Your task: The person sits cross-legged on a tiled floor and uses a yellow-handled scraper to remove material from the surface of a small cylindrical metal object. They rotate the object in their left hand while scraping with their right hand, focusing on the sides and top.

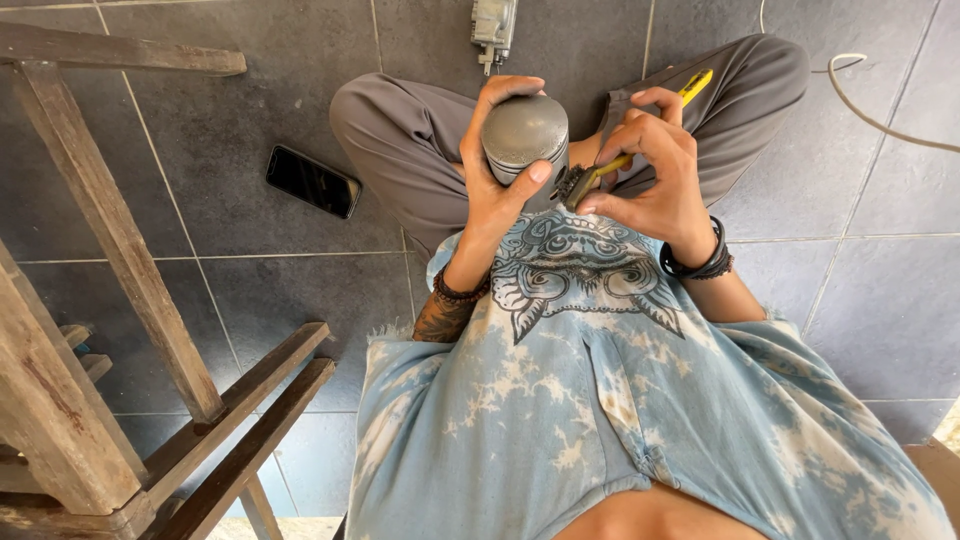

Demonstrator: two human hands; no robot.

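I sit cross-legged on a grey tiled floor. My left hand (497,175) grips a grey metal cylinder (524,132), a piston-like part, with its flat top facing up. My right hand (655,170) holds a small yellow-handled brush (640,130). The brush's dark bristle head (572,184) presses against the lower right side of the cylinder. Both hands are held above my lap, close to my chest.
A black phone (312,181) lies on the tiles left of my knee. A weathered wooden frame (120,300) stands at the left. A small metal part (493,25) lies at the top, and a white cable (870,110) curves across the tiles at the right.
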